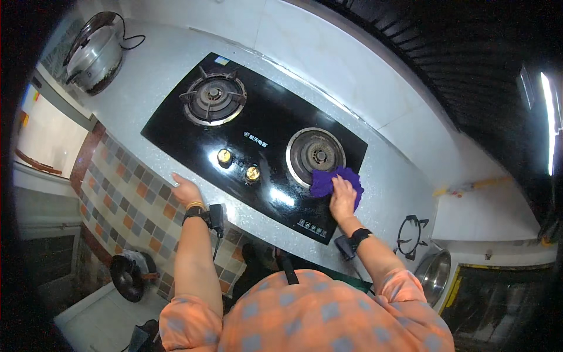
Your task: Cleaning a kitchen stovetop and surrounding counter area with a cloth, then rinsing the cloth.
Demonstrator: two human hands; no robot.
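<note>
My right hand (344,200) presses a bunched purple cloth (323,182) onto the black glass gas cooktop (272,105). The cloth overlaps the near rim of the right burner (316,152), which has no pan support on it. My left hand (187,191) is at the front edge of the speckled grey countertop (132,97), holding nothing, with one finger pointing forward; its other fingers are partly hidden. A pan support (211,94) sits over the left burner (214,97). Two gold-topped knobs (224,155) stand near the cooktop's front edge.
A lidded metal pot (97,57) with a dark cord beside it stands at the counter's far left. A loose black pan support (410,237) lies at the right, close to a metal basin (435,273). Below left is a dark wok (127,275). A tiled wall (325,48) runs behind the cooktop.
</note>
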